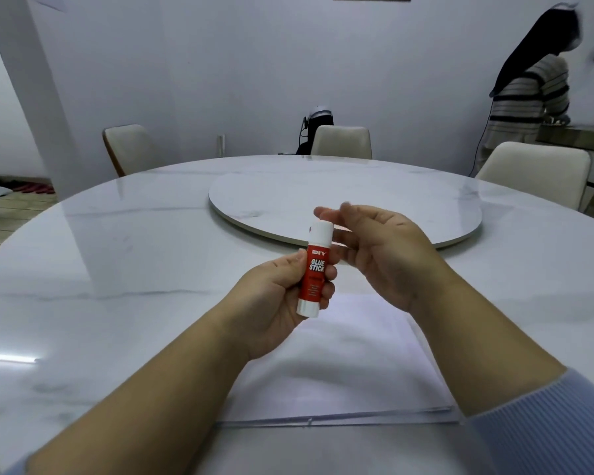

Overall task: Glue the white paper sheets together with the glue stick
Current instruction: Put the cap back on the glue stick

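— Above the white paper sheets [336, 368], what is going on?

— The left hand [275, 303] holds a glue stick [316, 269] upright over the far end of the stack. Its fingers are wrapped round the red body from behind, and the thumb presses the near left side. The white cap is on and points up and away; the white base points down toward the paper.

— And the other hand?

— The right hand [381, 248] hovers just right of the glue stick, level with the cap. Its fingers are loosely curled and spread, closed on nothing. The fingertips sit right next to the cap, but whether they touch it I cannot tell.

— Where do the sheets lie?

— Flat on the table [117, 303], a round one with a white marbled top. The stack sits under both forearms, its near edge running across toward the person, where several sheet edges show slightly offset. The glue stick is clear of the paper, held in the air.

— Anything else around the paper?

— Beyond it, past the hands, a round turntable [357, 200] of the same marbled white rests at the table's middle. Farther off, cream chairs [342, 142] stand at the far rim. To the far right of the stack, another person in a striped top [525, 97] stands at a counter, back turned. A light blue ribbed sleeve [556, 430] covers the right arm near the stack's near right corner.
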A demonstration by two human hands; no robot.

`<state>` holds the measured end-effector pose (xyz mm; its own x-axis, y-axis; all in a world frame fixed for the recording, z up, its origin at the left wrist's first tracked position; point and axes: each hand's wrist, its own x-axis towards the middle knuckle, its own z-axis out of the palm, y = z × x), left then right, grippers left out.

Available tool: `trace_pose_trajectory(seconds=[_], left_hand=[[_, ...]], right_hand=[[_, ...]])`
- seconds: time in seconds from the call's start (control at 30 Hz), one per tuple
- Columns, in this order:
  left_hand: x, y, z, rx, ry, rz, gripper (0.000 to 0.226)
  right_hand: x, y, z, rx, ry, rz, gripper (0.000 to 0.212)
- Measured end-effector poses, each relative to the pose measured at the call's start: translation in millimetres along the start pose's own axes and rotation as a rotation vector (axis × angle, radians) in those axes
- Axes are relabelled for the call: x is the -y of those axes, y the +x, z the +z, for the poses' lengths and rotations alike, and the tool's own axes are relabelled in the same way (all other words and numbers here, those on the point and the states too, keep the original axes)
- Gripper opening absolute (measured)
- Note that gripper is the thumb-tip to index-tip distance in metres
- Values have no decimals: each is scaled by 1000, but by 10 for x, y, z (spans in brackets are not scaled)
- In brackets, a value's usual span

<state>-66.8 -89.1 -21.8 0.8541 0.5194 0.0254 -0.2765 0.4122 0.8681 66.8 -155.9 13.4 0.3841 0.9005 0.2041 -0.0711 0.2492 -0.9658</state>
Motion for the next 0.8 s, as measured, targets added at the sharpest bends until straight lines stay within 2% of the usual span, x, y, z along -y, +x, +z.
trace_pose_trajectory(seconds=[0.1, 0.2, 0.33, 0.4, 0.47, 0.53, 0.57, 0.63, 0.7, 0.8], left_hand=[[8, 2, -5, 3, 21, 2, 34], [9, -3, 4, -7, 16, 15, 33], [-10, -13, 9, 9, -6, 36, 33], [0, -13, 8, 14, 4, 27, 34], [6, -8, 8, 4, 27, 25, 34], [-3, -6, 11, 2, 35, 32, 35], [-12, -9, 12, 5, 33, 36, 35], [-20, -12, 7, 0, 36, 37, 35], [-7, -13, 9, -7, 58, 24, 34], [13, -2, 17, -11, 70, 11, 34]], right_hand=[[-32, -38, 3, 16, 92, -3, 12], [-63, -39, 67, -21, 28, -28, 25], [-39, -48, 74, 0, 175, -7, 11], [-55, -40, 89, -40, 116, -43, 10], [-58, -38, 109, -80, 6, -85, 28], [-47, -46, 105, -70, -41, -86, 36], [-36, -50, 91, -52, -25, -79, 35], [-11, -64, 87, -47, -8, -67, 18], [-36, -53, 94, -104, -126, -109, 4], [-25, -59, 111, -176, -294, -140, 19]])
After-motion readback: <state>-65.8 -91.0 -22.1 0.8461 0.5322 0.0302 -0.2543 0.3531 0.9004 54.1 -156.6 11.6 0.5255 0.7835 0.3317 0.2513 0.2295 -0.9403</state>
